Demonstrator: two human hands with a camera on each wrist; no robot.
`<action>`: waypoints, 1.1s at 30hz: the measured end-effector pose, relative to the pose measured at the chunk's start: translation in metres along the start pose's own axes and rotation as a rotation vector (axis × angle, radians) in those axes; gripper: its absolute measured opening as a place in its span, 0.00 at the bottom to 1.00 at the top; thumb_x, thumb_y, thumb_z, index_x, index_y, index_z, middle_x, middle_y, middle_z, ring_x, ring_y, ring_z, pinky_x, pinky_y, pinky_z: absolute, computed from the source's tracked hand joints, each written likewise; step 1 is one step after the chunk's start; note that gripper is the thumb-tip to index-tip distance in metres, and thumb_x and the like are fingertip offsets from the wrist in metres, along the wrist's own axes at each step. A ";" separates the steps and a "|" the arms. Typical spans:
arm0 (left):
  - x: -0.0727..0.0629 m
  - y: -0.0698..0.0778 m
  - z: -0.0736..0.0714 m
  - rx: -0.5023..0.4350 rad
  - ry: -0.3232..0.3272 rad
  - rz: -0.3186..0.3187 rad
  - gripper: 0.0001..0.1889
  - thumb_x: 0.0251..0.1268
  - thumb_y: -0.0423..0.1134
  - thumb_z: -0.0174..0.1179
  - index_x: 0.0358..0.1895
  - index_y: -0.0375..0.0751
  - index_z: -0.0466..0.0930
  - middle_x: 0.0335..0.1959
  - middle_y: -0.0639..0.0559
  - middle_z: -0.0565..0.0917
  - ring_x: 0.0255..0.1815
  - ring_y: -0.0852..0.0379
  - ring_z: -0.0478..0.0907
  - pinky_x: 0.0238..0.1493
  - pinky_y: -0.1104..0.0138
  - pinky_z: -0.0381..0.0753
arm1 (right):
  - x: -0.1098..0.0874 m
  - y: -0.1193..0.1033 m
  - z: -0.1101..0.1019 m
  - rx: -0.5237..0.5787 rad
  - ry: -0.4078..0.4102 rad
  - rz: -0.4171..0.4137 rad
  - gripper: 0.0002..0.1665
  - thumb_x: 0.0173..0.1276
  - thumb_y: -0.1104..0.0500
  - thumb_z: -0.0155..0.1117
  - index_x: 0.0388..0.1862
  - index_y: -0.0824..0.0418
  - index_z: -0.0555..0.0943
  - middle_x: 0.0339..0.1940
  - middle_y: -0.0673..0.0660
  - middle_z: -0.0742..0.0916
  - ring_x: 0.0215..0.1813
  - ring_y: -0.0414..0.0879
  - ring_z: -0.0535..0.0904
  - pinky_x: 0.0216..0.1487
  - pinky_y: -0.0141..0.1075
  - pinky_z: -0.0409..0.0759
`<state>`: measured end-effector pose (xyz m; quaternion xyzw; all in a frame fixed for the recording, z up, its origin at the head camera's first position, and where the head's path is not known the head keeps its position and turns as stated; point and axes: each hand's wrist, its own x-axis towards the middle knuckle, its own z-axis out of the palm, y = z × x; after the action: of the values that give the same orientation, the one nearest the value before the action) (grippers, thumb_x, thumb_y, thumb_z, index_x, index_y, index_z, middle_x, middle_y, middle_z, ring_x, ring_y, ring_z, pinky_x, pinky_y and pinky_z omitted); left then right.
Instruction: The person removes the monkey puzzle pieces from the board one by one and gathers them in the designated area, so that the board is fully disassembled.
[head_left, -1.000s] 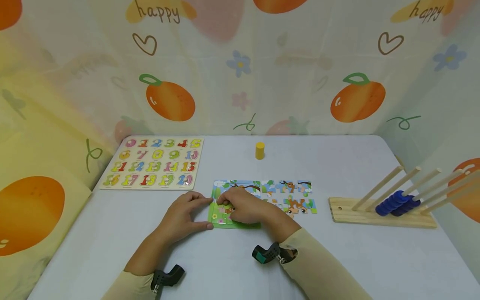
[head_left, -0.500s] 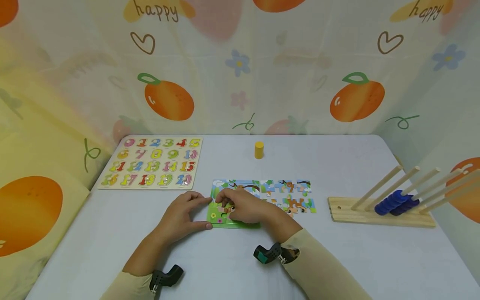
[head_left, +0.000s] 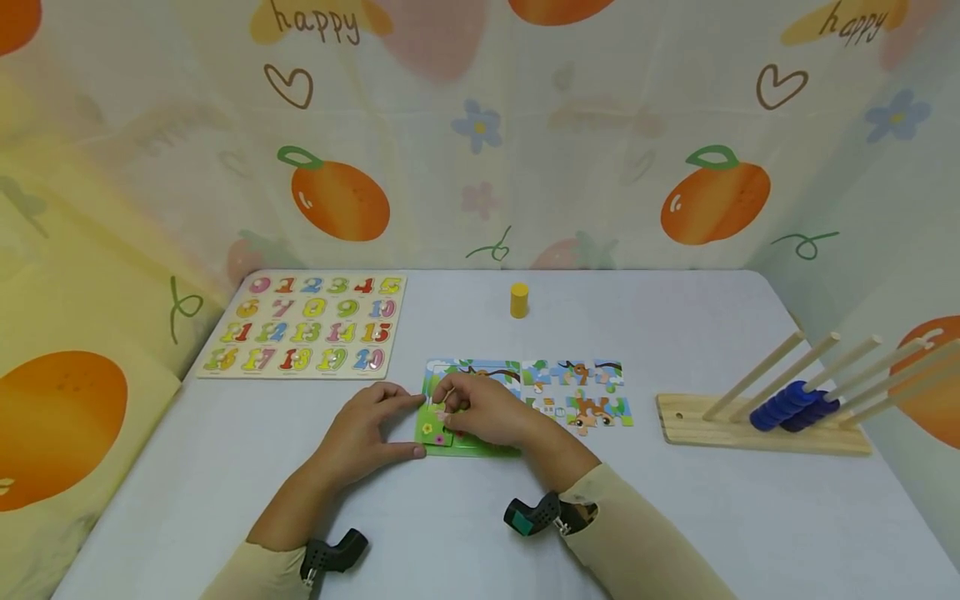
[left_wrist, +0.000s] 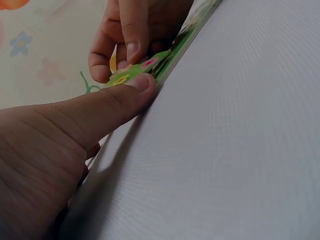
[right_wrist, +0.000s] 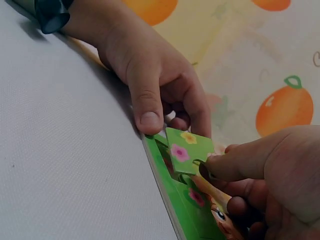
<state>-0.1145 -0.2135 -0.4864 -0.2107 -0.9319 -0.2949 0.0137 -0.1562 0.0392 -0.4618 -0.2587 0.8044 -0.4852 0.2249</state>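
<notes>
My right hand [head_left: 487, 412] pinches a green jigsaw piece [right_wrist: 182, 150] with yellow and pink flowers between thumb and fingers. The piece is tilted, partly lifted over the lower left corner of the jigsaw board [head_left: 480, 454], and a dark gap shows beneath it in the right wrist view. My left hand [head_left: 367, 433] lies at the board's left side, its thumb and forefinger extended to touch the edge. The thumb [left_wrist: 120, 97] sits near the corner. Much of the board's picture is covered by the right hand.
Loose jigsaw pieces [head_left: 592, 408] lie right of the board. A number board [head_left: 300, 321] stands at the back left, and a yellow cylinder [head_left: 519, 301] at the back. On the right is a wooden peg stand [head_left: 765, 433] with blue rings [head_left: 782, 406].
The flowered corner piece, lying flat in the board earlier, is now tilted up in the right hand's fingers. The left hand has stayed at the board's edge.
</notes>
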 end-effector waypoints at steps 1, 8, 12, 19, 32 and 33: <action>0.000 0.000 0.000 0.001 0.000 0.000 0.37 0.49 0.53 0.86 0.66 0.51 0.87 0.56 0.53 0.80 0.58 0.52 0.76 0.62 0.49 0.77 | 0.000 -0.001 0.000 0.012 0.008 0.012 0.13 0.76 0.67 0.68 0.54 0.54 0.82 0.36 0.48 0.86 0.31 0.42 0.83 0.36 0.34 0.77; 0.001 0.000 0.000 0.005 -0.003 -0.005 0.37 0.49 0.53 0.86 0.67 0.52 0.87 0.56 0.53 0.80 0.59 0.51 0.76 0.62 0.49 0.76 | -0.001 -0.002 -0.003 0.080 0.049 0.037 0.13 0.74 0.67 0.69 0.53 0.56 0.83 0.35 0.49 0.86 0.33 0.41 0.78 0.36 0.33 0.75; 0.001 0.000 0.000 0.002 -0.003 -0.008 0.37 0.49 0.52 0.87 0.66 0.51 0.87 0.56 0.52 0.80 0.59 0.51 0.76 0.62 0.48 0.76 | -0.003 -0.003 -0.006 0.146 0.061 0.056 0.13 0.73 0.66 0.70 0.54 0.59 0.83 0.34 0.50 0.85 0.29 0.41 0.75 0.30 0.33 0.72; 0.000 0.000 0.001 0.004 -0.005 -0.016 0.38 0.49 0.52 0.87 0.67 0.51 0.87 0.56 0.52 0.80 0.58 0.51 0.76 0.62 0.48 0.77 | -0.006 -0.004 -0.012 0.203 0.077 0.050 0.13 0.72 0.65 0.69 0.54 0.59 0.83 0.36 0.51 0.86 0.32 0.42 0.78 0.33 0.33 0.74; -0.001 0.001 0.000 0.008 -0.009 -0.027 0.38 0.49 0.54 0.86 0.67 0.51 0.87 0.56 0.53 0.80 0.57 0.51 0.76 0.61 0.49 0.77 | -0.026 -0.008 -0.038 0.243 0.106 0.016 0.16 0.73 0.65 0.70 0.58 0.65 0.84 0.38 0.54 0.85 0.38 0.48 0.81 0.40 0.37 0.79; -0.001 0.001 0.000 0.009 -0.010 -0.029 0.38 0.48 0.54 0.87 0.67 0.51 0.87 0.56 0.53 0.80 0.57 0.51 0.76 0.61 0.49 0.77 | -0.028 -0.007 -0.039 0.242 0.109 0.020 0.15 0.73 0.65 0.70 0.57 0.64 0.84 0.38 0.54 0.85 0.38 0.48 0.81 0.40 0.37 0.79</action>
<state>-0.1135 -0.2130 -0.4859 -0.1986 -0.9363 -0.2897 0.0058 -0.1577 0.0799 -0.4358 -0.1948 0.7535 -0.5899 0.2151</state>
